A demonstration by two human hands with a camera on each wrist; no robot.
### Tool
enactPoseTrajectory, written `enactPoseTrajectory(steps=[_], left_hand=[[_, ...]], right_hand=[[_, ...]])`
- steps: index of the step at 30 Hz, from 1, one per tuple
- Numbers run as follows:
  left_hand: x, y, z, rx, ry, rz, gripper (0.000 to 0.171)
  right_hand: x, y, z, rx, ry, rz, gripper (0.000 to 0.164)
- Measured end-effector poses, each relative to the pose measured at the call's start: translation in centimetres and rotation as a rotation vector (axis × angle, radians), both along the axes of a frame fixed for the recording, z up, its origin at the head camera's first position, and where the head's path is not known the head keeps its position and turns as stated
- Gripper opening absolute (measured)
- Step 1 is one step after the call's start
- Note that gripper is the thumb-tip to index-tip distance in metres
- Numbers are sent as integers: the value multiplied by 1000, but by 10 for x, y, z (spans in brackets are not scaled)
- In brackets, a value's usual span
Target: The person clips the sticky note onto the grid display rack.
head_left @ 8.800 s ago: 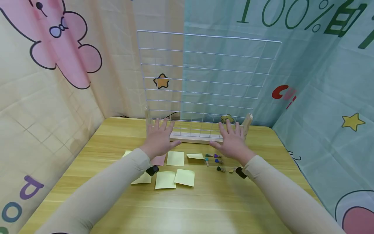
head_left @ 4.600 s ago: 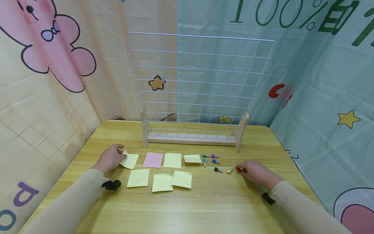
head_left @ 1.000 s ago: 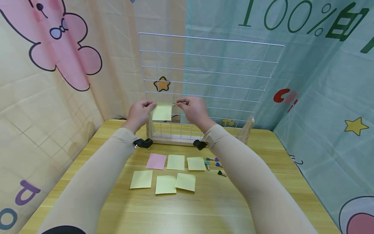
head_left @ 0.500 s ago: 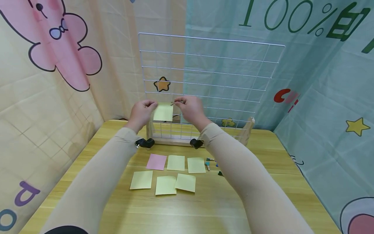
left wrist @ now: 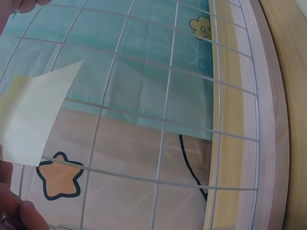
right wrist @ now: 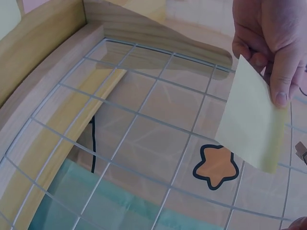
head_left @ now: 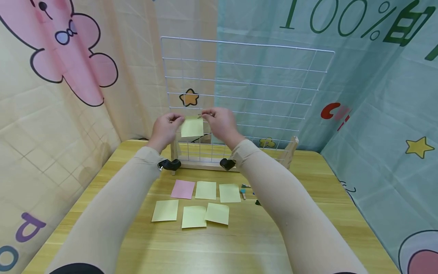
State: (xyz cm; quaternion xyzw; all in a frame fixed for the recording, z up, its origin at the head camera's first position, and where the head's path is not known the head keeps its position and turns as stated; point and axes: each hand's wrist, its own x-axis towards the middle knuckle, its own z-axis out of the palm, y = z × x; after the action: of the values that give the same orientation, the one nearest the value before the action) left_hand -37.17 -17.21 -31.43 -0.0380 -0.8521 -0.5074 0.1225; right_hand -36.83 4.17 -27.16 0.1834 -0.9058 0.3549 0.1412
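Note:
My left hand (head_left: 164,131) pinches a yellow sticky note (head_left: 192,127) by its left upper edge, holding it up before the lower left of a white wire grid panel (head_left: 246,43). Close to the note's top right corner, my right hand (head_left: 223,125) pinches a small clip (right wrist: 301,152). In the right wrist view the left thumb and fingers hold the note, which stands at an angle to the wires. The left wrist view shows the note's pale face (left wrist: 38,115), with the grid behind it.
On the table (head_left: 191,251) lie a pink sticky note (head_left: 183,189) and several yellow ones (head_left: 165,210). Small heart-topped clips (head_left: 243,193) lie right of them, partly hidden by the right sleeve. The grid stands in a wooden base (head_left: 202,165). Printed curtains surround the table.
Both hands left the grid, then reached a yellow note and a clip on the table and lifted them to the grid. Over the last second, the clip has come nearer the note's corner.

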Motion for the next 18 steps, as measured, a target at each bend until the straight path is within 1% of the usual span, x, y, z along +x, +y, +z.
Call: enactPoseTrajectory(steps=[5,9,14,18], left_hand=[[-4,-1,4,12,25,-9,33],[-5,-1,9,4,45,2,34],[-7,0,12,9,64,24,38],[-6,3,14,29,65,33,38]], right_hand=[[-3,-2,6,5,2,-10,27],[-4,-4,10,13,-6,-17,27],[-7,-8,13,-6,-17,-19,28],[-8,-7,14,-39,3,-30,25]])
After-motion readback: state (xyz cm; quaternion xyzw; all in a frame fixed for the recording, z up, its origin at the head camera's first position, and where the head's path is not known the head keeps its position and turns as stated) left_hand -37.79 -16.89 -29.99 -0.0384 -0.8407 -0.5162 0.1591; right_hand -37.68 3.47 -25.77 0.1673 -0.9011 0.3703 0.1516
